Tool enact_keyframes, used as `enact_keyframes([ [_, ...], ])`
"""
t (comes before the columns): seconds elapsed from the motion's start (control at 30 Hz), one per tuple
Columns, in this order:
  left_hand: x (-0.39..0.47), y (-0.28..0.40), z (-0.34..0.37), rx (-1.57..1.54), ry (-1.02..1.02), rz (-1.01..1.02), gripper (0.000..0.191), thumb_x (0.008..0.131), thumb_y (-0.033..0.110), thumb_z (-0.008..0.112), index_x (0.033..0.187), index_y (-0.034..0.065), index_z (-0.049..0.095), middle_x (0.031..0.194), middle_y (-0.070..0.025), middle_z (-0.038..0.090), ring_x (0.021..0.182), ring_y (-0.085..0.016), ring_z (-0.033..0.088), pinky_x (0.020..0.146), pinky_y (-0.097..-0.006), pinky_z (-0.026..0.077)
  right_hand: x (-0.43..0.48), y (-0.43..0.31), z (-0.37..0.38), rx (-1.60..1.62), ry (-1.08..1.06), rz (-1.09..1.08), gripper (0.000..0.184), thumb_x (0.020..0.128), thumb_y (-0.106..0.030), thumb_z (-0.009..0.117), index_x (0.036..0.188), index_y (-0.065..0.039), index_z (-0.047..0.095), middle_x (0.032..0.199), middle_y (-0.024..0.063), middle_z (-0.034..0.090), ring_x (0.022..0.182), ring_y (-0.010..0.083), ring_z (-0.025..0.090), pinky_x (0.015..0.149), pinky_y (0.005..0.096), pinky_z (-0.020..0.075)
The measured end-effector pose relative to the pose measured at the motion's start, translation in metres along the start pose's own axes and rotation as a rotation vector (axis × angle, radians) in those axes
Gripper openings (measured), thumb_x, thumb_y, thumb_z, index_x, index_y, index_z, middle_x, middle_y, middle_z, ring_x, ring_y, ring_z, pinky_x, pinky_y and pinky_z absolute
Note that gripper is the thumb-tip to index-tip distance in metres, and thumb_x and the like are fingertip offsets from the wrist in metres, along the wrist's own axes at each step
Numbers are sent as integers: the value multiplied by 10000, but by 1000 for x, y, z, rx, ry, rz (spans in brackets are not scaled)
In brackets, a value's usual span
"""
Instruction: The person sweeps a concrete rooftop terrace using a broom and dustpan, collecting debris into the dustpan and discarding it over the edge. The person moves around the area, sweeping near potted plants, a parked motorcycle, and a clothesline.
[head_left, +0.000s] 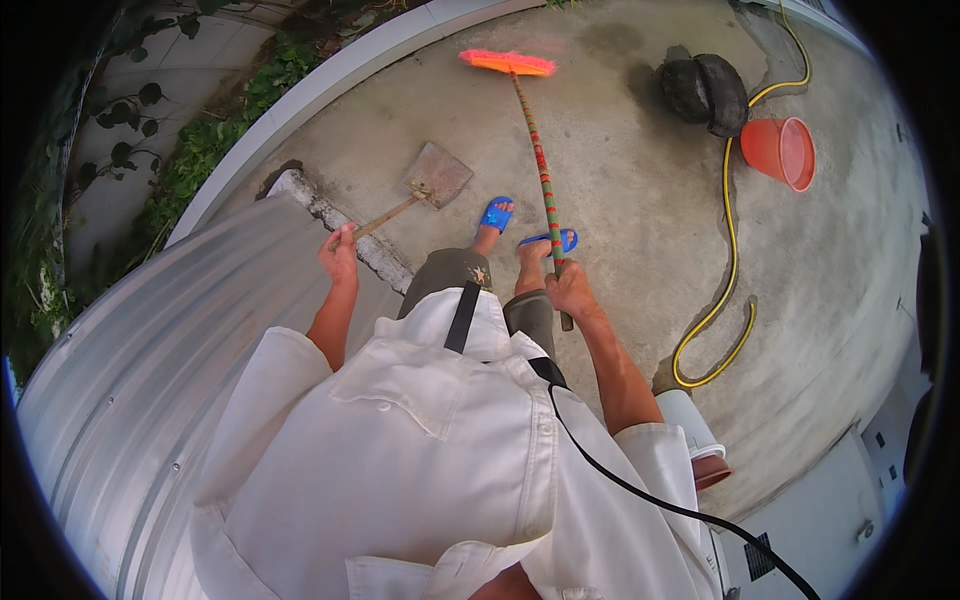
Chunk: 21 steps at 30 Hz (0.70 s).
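Note:
My left hand (341, 251) is closed around the end of the thin wooden handle of a flat metal dustpan (439, 175), whose pan rests on the concrete floor with a little debris near the handle joint. My right hand (572, 289) grips the green-and-red striped pole of a push broom (540, 154). The broom's orange head with pink bristles (508, 63) lies far ahead, near the low curb. Both my feet, in blue slippers (497, 214), stand between the two tools.
Corrugated metal sheeting (187, 375) slopes at the left, beside a rough ledge (360, 244). A red bucket (780, 152), dark rounded objects (705, 91) and a yellow hose (729, 247) are on the right. A white bucket (688, 424) stands near my right elbow. A white curb (300, 94) borders plants.

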<state>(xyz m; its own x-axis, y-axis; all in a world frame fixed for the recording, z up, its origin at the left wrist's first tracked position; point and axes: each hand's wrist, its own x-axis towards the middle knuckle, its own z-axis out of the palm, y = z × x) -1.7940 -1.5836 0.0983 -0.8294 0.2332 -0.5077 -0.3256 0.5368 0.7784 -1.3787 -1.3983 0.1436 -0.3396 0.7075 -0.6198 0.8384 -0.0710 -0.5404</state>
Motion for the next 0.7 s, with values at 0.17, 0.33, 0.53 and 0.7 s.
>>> enact_keyframes([
  [0.17, 23, -16, 18, 1, -59, -37, 290, 971, 319, 650, 1086, 57, 696, 1132, -21, 702, 1014, -129, 610, 855, -317, 475, -106, -13, -49, 339, -517, 300, 215, 826, -162, 649, 814, 49, 611, 637, 131, 592, 540, 238, 575, 499, 370, 438],
  [0.33, 42, -5, 24, -31, -49, -57, 320, 963, 348, 657, 1119, 69, 688, 1119, -33, 715, 1068, -157, 621, 904, -354, 446, -169, -10, -111, 638, -572, 441, 242, 871, -223, 689, 830, 4, 618, 595, 7, 535, 447, 95, 464, 420, 280, 339],
  [0.53, 44, 24, 23, 48, -106, -31, 277, 964, 332, 658, 1130, 112, 688, 1121, -16, 731, 1063, -137, 637, 912, -354, 435, -228, 41, -114, 772, -365, 507, 246, 887, -239, 671, 837, -10, 597, 597, 11, 524, 449, 104, 489, 416, 291, 368],
  [0.7, 32, 59, 46, 164, -188, 54, 273, 965, 349, 656, 1101, 117, 705, 1096, -7, 737, 1018, -127, 650, 880, -354, 444, -275, 85, -79, 686, -52, 687, 241, 896, -238, 638, 834, -13, 578, 603, 47, 531, 448, 153, 505, 430, 351, 404],
])
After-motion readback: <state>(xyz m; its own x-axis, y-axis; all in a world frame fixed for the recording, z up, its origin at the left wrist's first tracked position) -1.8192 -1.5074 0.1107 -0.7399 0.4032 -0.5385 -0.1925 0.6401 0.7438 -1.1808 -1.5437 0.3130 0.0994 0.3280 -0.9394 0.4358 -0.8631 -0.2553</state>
